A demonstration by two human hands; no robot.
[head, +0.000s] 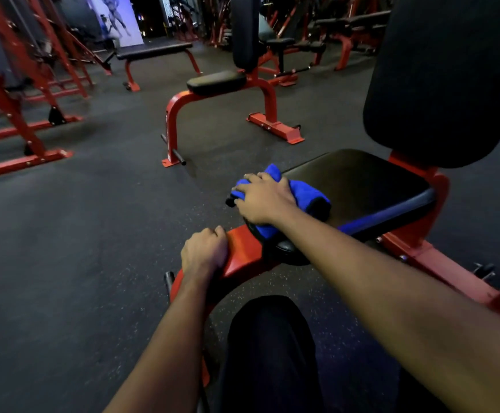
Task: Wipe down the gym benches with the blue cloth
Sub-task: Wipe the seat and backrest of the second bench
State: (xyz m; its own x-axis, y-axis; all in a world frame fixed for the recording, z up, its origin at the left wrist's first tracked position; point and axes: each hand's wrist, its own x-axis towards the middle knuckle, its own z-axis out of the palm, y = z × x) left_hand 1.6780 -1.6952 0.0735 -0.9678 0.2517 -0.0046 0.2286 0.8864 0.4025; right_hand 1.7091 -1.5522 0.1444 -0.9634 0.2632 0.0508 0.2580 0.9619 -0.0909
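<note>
**Pressing the blue cloth onto the near seat's front edge**

The right hand (263,198) lies on top of the bunched blue cloth (304,193), its fingers (250,176) curled down over it, holding it against the near-left edge of the black seat pad (362,180). The left hand (204,251) grips the red frame (241,248) just in front of the seat, fingers wrapped round it. A black backrest (445,79) rises at the right. A second red bench (216,81) stands farther off on the dark floor (79,248).
</note>
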